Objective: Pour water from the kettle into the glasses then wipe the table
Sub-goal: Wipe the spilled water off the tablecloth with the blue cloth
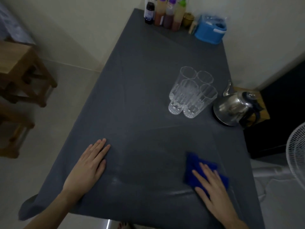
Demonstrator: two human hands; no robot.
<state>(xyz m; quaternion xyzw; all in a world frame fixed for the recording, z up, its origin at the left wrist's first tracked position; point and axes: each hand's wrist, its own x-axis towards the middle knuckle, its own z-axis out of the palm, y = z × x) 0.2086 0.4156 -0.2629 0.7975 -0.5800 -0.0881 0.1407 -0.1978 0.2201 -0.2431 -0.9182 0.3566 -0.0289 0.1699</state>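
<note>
Several tall clear glasses (191,91) stand clustered right of the middle of the table (142,76), which is covered by a dark grey cloth. A shiny metal kettle (234,108) sits just right of them at the table's right edge, spout pointing away. A blue rag (194,164) lies near the front right; my right hand (212,187) presses flat on it with straight fingers. My left hand (87,167) rests flat on the table near the front left, holding nothing.
Sauce and syrup bottles (165,12) and a blue plastic container (209,30) stand at the far end by the wall. Wooden stools (21,71) are on the floor to the left. A white fan (297,154) stands at the right edge.
</note>
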